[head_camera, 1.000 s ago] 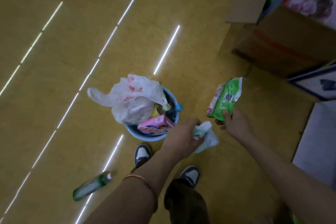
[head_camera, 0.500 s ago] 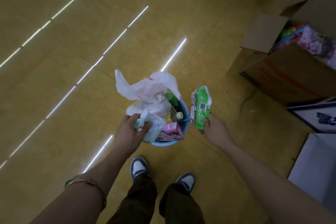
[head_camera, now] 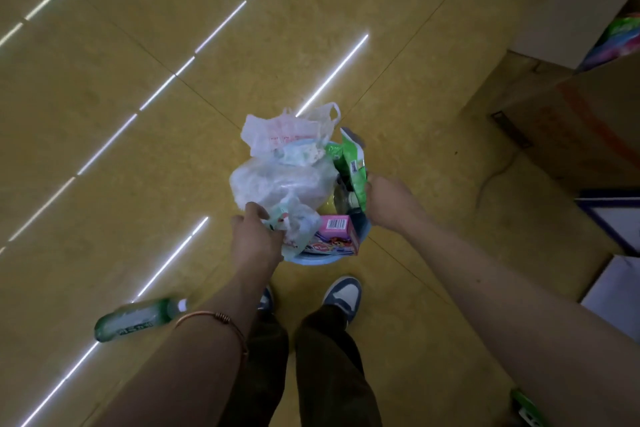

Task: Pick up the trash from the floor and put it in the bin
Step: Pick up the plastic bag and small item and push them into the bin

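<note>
You are standing over one blue bin (head_camera: 313,259) on the yellow floor (head_camera: 166,73), and both your hands are reaching to its near edge. Your left hand (head_camera: 256,241) is curling its fingers around one crumpled pale wrapper (head_camera: 298,224), holding it over the near left side of the bin. Your right hand (head_camera: 389,204) is pinching one green packet (head_camera: 356,172) by its near end, and the packet is standing upright at the bin's right side. The bin is holding a heap: two plastic bags, one printed white bag (head_camera: 287,130) at the far side and one clear bag (head_camera: 277,184) nearer, plus one pink carton (head_camera: 337,236) leaning on the near rim. One green bottle (head_camera: 136,319) is lying on its side on the floor, near and to the left, well apart from the bin. Your two shoes (head_camera: 343,293) are standing just near of the bin. One thin bracelet (head_camera: 207,317) is sitting on your left wrist. One open cardboard box (head_camera: 588,121) is standing far to the right.
</note>
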Demonstrator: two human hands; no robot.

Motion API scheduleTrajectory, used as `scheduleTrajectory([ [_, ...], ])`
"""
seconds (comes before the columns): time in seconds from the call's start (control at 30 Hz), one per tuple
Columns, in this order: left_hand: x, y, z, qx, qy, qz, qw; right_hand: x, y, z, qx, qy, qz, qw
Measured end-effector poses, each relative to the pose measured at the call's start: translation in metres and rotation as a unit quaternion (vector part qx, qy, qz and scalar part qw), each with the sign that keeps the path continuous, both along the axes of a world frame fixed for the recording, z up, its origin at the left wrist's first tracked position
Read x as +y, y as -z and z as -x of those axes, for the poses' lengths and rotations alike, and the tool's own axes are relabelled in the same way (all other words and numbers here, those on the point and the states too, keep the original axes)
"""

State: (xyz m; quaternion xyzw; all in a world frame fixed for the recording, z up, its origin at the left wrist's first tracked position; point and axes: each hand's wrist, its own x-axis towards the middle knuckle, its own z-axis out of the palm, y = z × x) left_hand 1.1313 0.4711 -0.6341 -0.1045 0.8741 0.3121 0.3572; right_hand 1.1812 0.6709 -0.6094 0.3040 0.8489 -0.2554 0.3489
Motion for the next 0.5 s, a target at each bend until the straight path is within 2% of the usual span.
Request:
scheduleTrajectory([
  [0.07, 0.004, 0.003, -0.006, -0.002, 0.011, -0.007, 1.000, 0.007, 0.002, 0.007, -0.025, -0.002, 0.018, 1.000],
  [0.23, 0.010, -0.001, -0.015, -0.009, 0.003, -0.032, 0.999, 0.009, 0.000, 0.008, -0.007, 0.031, 0.045, 0.998],
  [0.3, 0.008, -0.003, -0.022, 0.032, 0.019, -0.034, 0.999, 0.008, 0.002, 0.011, -0.018, 0.016, 0.035, 0.999],
  [0.4, 0.000, -0.009, -0.034, 0.129, 0.101, -0.014, 0.986, 0.009, 0.006, 0.015, -0.036, 0.003, 0.027, 0.999],
  [0.5, -0.004, -0.005, -0.043, 0.139, 0.240, -0.009, 0.961, 0.009, 0.008, 0.019, -0.044, -0.015, 0.046, 0.998],
])
